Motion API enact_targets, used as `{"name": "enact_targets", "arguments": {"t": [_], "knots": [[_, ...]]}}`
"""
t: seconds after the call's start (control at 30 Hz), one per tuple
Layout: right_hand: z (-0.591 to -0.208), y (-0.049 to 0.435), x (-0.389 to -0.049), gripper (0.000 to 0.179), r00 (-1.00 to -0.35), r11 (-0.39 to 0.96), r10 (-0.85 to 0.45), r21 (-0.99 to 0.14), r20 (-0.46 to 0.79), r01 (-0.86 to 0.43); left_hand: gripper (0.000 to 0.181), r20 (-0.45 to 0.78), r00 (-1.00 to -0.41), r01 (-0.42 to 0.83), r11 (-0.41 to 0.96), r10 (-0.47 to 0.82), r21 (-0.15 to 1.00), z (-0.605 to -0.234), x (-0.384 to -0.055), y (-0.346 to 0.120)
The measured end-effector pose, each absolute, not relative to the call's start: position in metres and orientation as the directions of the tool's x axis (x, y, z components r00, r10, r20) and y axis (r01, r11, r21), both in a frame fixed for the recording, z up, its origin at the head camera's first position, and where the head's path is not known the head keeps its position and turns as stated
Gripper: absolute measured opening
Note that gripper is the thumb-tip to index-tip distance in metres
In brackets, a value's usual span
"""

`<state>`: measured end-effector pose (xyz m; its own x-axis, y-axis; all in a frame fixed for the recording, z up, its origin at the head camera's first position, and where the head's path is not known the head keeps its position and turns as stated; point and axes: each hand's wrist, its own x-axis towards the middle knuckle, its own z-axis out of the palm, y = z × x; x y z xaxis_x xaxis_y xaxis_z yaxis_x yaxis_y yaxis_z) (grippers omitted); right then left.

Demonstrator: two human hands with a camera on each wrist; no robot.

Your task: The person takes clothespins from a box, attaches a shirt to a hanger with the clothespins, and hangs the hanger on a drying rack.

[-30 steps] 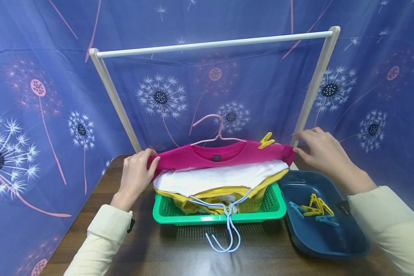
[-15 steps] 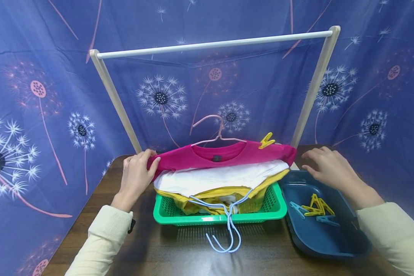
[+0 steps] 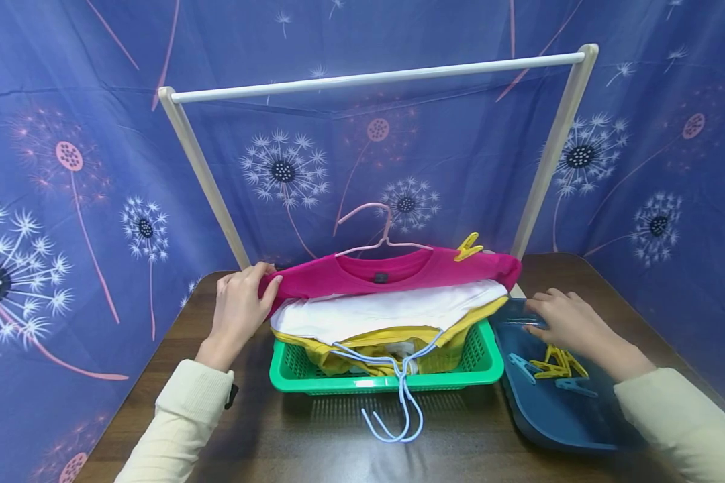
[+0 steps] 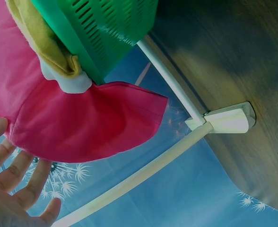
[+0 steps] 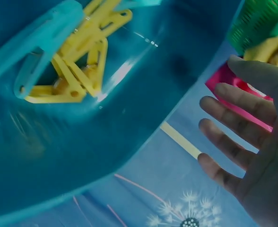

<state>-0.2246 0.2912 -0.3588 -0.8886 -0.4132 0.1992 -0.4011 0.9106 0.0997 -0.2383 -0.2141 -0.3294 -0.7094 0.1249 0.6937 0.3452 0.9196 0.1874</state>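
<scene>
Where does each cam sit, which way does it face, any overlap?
Head: head-worn, facing forward and down at basket and pink shirt; left grip, right grip, sleeves show.
Left wrist: on that wrist, facing pink shirt; left grip partly shows.
Right wrist: on that wrist, facing tub and clothespins; right grip partly shows.
Head and right wrist share tub.

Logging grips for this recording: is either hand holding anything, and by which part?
The left hand pinches the pink shirt by the sleeve on that side. The right hand, above the blue bin, holds nothing.

No legible txt, neck label (image 3: 380,277) on pink shirt (image 3: 311,278), unreadable
</scene>
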Motion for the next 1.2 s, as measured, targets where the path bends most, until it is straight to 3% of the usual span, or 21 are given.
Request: {"name": "enact_targets", "arguments": {"t": [0.63,0.83,1.2], "knots": [[-0.393,0.286,-0.223,0.029,-0.897,0.897,-0.440,0.028,-0.040,-0.442,0.021,0.686,-0.718,0.330,0.926,0.121,0.182,-0.330,-0.237,-0.215],[-0.399,0.284,-0.220,0.029,-0.896,0.898,-0.440,-0.032,-0.061,-0.439,0.020,0.689,-0.715,0.330,0.926,0.118,0.184,-0.330,-0.236,-0.214],[-0.407,0.283,-0.223,0.025,-0.907,0.907,-0.421,-0.037,-0.032,-0.420,0.020,0.691,-0.713,0.334,0.924,0.120,0.184,-0.330,-0.235,-0.214]]}}
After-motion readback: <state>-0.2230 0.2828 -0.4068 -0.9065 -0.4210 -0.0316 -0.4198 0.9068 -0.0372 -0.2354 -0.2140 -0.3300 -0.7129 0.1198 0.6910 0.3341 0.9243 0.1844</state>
